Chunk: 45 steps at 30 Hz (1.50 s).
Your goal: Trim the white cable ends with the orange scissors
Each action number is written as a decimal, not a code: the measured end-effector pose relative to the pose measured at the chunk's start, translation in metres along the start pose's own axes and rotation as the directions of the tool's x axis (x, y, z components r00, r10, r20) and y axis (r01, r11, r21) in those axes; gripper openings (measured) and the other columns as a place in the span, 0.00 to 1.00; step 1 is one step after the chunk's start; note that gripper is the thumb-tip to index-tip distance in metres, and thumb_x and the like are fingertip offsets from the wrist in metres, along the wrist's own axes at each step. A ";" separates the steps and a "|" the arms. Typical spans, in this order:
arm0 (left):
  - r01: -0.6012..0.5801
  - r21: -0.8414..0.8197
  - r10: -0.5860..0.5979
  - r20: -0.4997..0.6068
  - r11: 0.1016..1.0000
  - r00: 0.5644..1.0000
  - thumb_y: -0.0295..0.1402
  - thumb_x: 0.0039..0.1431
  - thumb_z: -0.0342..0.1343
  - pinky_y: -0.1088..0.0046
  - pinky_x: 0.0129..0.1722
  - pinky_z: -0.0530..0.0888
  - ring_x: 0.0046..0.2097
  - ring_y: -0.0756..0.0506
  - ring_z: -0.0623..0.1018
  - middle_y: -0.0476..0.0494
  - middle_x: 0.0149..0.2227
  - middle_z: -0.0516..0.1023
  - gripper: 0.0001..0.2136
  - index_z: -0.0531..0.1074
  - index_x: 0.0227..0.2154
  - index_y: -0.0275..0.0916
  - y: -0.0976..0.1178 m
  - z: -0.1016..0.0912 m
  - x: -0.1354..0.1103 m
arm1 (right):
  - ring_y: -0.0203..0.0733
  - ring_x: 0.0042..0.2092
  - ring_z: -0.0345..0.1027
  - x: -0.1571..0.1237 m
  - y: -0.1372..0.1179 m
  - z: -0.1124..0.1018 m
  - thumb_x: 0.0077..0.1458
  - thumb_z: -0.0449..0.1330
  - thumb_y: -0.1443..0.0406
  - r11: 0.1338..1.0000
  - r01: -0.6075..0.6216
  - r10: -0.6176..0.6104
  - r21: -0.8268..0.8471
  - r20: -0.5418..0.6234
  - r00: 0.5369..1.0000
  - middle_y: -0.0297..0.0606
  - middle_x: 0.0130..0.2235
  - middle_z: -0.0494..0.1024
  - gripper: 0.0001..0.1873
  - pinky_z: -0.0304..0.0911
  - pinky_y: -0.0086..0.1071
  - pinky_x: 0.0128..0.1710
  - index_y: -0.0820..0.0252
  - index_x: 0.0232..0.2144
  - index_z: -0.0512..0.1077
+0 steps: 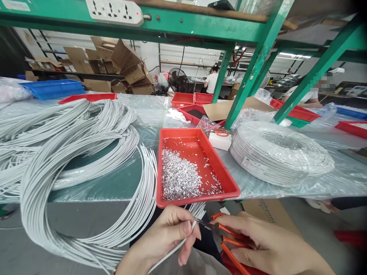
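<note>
Bare surface (pixel 120 179) lies open between the looped white cables (pixel 71 160) on the left and the red tray (pixel 197 168). Right of the tray, the wrapped cable coil (pixel 279 152) blocks the way. A green post (pixel 252 68) rises behind the tray, under a low green shelf beam (pixel 186 23).

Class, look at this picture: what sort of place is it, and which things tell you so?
Probably a cable assembly workshop: bundles of cut white wire on a long bench, a red tray of small metal pieces, and a wrapped wire coil.
</note>
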<state>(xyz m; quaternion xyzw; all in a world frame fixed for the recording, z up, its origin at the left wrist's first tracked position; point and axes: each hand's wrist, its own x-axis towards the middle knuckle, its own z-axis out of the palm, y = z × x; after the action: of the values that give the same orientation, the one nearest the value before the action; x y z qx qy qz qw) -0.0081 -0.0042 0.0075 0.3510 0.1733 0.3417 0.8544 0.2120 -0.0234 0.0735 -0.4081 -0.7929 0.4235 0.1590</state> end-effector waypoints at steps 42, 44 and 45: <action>-0.195 0.523 0.407 -0.328 0.830 0.852 0.39 0.48 0.61 0.81 0.17 0.65 0.15 0.54 0.69 0.52 0.13 0.69 0.12 0.72 0.22 0.34 -0.003 0.013 0.010 | 0.28 0.15 0.50 0.059 0.007 0.051 0.44 0.66 0.61 0.744 0.203 0.149 0.637 -0.454 0.878 0.26 0.12 0.61 0.10 0.48 0.24 0.16 0.64 0.24 0.76; -0.197 0.591 0.447 -0.312 0.782 0.838 0.35 0.50 0.60 0.81 0.18 0.64 0.17 0.54 0.68 0.53 0.15 0.68 0.09 0.71 0.23 0.35 -0.003 0.013 0.009 | 0.29 0.15 0.51 0.058 0.003 0.049 0.43 0.66 0.61 0.761 0.182 0.164 0.623 -0.456 0.875 0.26 0.11 0.61 0.10 0.49 0.24 0.16 0.63 0.25 0.77; -0.192 0.618 0.460 -0.308 0.762 0.833 0.34 0.51 0.59 0.81 0.18 0.64 0.18 0.54 0.68 0.53 0.17 0.68 0.08 0.71 0.23 0.36 -0.003 0.012 0.009 | 0.30 0.15 0.51 0.057 0.003 0.049 0.43 0.66 0.60 0.770 0.169 0.171 0.615 -0.454 0.874 0.26 0.12 0.61 0.10 0.50 0.25 0.16 0.63 0.26 0.77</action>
<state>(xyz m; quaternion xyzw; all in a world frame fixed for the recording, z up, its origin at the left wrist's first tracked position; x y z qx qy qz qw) 0.0058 -0.0055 0.0135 0.5248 0.3897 0.4929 0.5742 0.1486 -0.0043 0.0371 -0.4225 -0.5353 0.5508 0.4813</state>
